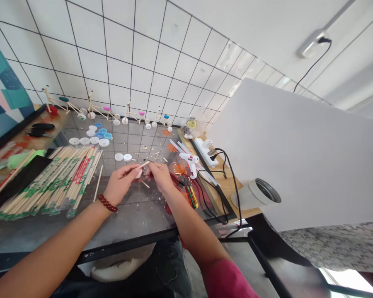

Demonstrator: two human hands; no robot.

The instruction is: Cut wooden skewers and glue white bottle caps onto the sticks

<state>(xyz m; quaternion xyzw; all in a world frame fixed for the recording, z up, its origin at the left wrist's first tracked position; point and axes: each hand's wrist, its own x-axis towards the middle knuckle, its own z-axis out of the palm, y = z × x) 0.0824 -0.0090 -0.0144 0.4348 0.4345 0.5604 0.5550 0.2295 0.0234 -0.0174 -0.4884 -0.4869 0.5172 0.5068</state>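
My left hand [123,181], with a beaded bracelet at the wrist, pinches a short piece of wooden chopstick [144,164]. A whitish round piece [139,173], partly hidden, shows under those fingers. The fingers of my right hand [158,175] are closed at the stick's far end, where a small dark sliver shows; what they hold is hidden. Below the hands, a cut stick piece [145,184] lies among pale shavings on the glass tabletop [124,219]. Two white bottle caps [123,157] lie just beyond my left hand.
Wrapped chopsticks [54,182] are heaped at left. Small stick-and-cap bicycles [133,114] line the back, near white and blue caps [101,135]. At right are a white glue gun [191,163], clear glue sticks, a green-yellow cutter [192,196], a power strip [206,152] and looping black cables.
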